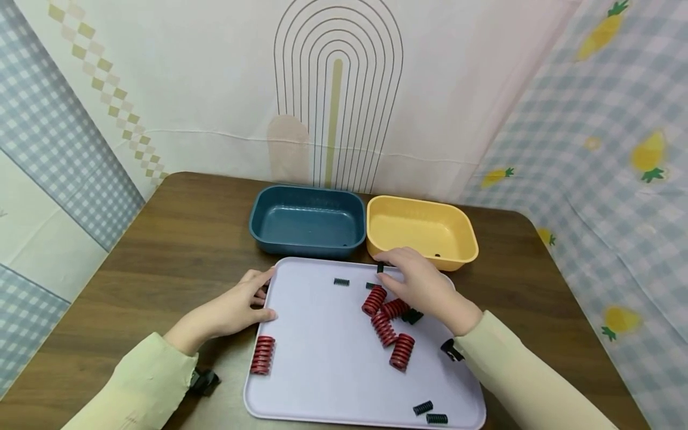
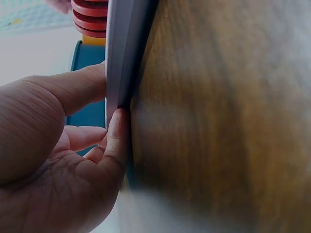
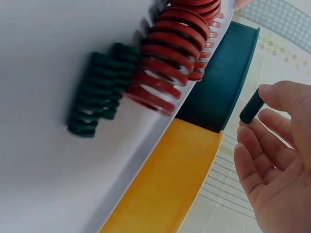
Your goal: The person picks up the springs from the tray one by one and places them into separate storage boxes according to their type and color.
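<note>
My right hand (image 1: 421, 286) pinches a small dark green spring (image 3: 251, 107) between thumb and fingertip, above the far edge of the tray close to the yellow bin. At the left side of the pale lilac tray (image 1: 322, 340), my left hand (image 1: 228, 313) grips the rim, thumb on top and fingers against its outer side. Several thick red springs (image 1: 402, 352) lie clustered on the tray's right half. Another red spring (image 1: 262, 355) lies along the left rim, near the left thumb. Small green springs (image 1: 341, 282) are scattered on the tray, a few partly hidden beside the red ones.
Behind the tray stand a dark blue bin (image 1: 307, 246) and a yellow bin (image 1: 469, 255), side by side. Two green springs (image 1: 437, 419) lie by the tray's near right corner. The brown wooden table (image 1: 177, 239) meets fabric-covered walls at the back and sides.
</note>
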Demonstrator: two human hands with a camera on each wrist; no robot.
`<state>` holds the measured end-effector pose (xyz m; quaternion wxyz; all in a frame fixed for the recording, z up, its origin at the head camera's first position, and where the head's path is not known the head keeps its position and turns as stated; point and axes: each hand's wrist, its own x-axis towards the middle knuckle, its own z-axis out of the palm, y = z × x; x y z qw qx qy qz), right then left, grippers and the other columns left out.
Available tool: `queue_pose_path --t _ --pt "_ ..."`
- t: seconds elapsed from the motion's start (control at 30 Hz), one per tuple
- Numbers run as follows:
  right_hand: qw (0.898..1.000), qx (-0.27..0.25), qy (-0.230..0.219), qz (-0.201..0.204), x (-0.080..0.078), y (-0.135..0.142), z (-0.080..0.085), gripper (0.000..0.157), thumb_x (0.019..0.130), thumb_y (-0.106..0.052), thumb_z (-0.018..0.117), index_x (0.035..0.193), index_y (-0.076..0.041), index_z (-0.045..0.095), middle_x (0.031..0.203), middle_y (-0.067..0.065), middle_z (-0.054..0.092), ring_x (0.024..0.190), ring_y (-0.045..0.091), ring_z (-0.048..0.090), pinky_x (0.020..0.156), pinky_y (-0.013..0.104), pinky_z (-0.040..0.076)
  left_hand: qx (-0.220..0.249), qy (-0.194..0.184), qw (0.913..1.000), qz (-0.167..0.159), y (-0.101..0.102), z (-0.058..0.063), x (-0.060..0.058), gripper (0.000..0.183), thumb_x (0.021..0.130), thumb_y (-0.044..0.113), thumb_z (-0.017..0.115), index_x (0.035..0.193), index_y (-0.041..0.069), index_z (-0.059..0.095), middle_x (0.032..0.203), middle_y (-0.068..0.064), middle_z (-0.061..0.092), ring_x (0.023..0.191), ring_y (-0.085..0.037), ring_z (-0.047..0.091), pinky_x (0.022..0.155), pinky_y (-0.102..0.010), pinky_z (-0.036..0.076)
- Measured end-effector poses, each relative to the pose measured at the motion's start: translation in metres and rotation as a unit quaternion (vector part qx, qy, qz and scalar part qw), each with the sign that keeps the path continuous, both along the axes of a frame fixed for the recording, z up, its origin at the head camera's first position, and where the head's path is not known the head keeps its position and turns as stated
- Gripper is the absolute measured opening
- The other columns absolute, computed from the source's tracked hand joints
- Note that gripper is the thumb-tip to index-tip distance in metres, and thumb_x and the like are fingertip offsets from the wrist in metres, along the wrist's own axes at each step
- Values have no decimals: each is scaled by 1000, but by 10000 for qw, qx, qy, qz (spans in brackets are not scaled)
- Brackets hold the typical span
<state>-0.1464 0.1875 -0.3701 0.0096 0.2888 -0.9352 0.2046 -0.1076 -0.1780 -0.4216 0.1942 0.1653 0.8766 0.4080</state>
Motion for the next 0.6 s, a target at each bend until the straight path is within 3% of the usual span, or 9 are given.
queue_pose_path --t 0.43,0.6 --pt "9998 -88 -186 -72 -7 -12 -5 34 92 -27 68 122 -11 65 117 -2 63 111 15 55 93 37 47 -25 -5 10000 62 -2 -1 0 86 89 22 73 153 2 19 128 -15 37 112 -24 54 93 -39 47" --pt "9990 -202 -393 -23 -12 -22 -10 33 92 -25 68 122 -10 65 117 -1 64 111 17 55 94 38 47 125 235 9992 288 1 -6 2 83 88 19 73 152 3 24 125 -15 41 107 -22 55 91 -39 48"
